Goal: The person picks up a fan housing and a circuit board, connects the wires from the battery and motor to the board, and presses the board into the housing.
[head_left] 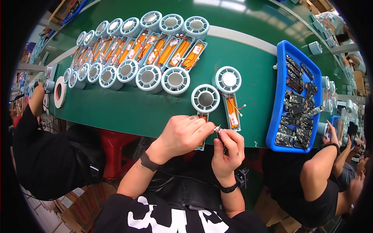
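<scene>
Right hand (229, 155) pinched a small black rectangular circuit board (219, 135) at the front edge of the green tabletop (128, 110). Left hand (182, 135) was close beside it, fingertips near the board's upper end; could not tell their grip. Pale-blue, round-headed plastic unit (205, 98) lay partly beneath left hand.

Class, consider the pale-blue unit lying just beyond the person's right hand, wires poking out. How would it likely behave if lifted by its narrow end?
The unit would probably feel top-heavy, since its wide round head dwarfs the narrow end. Its casing looks like rigid plastic, so bending seems unlikely. The thin loose wires would probably flop and might snag.
</scene>
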`<move>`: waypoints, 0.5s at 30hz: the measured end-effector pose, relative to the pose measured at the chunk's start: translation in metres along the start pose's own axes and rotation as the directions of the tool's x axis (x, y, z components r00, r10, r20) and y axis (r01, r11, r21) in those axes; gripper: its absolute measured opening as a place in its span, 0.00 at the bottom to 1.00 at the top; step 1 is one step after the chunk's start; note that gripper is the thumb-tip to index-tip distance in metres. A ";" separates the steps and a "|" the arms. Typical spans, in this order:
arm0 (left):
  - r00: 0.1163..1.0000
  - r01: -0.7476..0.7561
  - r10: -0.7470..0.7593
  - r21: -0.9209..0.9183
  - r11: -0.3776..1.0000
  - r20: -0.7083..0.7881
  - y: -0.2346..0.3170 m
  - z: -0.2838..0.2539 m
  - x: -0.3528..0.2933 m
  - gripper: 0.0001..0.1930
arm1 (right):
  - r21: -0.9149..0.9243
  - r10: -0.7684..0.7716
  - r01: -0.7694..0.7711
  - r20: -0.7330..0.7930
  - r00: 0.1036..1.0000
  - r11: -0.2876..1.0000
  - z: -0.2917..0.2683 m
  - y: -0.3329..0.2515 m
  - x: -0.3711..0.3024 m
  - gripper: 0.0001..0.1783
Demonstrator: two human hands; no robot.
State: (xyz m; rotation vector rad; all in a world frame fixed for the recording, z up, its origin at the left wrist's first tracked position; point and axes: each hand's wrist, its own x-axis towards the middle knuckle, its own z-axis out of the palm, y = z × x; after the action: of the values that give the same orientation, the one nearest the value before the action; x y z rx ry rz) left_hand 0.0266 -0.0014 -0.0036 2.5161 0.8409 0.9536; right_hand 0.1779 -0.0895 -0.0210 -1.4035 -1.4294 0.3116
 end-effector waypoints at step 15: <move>0.998 0.055 -0.054 -0.018 0.998 0.036 0.004 -0.001 0.006 0.09 | 0.038 0.203 -0.206 0.079 0.976 0.978 -0.007 -0.005 0.008 0.14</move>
State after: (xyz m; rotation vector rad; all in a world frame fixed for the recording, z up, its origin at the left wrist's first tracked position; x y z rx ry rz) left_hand 0.0311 -0.0006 0.0025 2.4739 0.8811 0.8921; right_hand 0.1824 -0.0870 -0.0108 -1.5181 -1.3304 0.5306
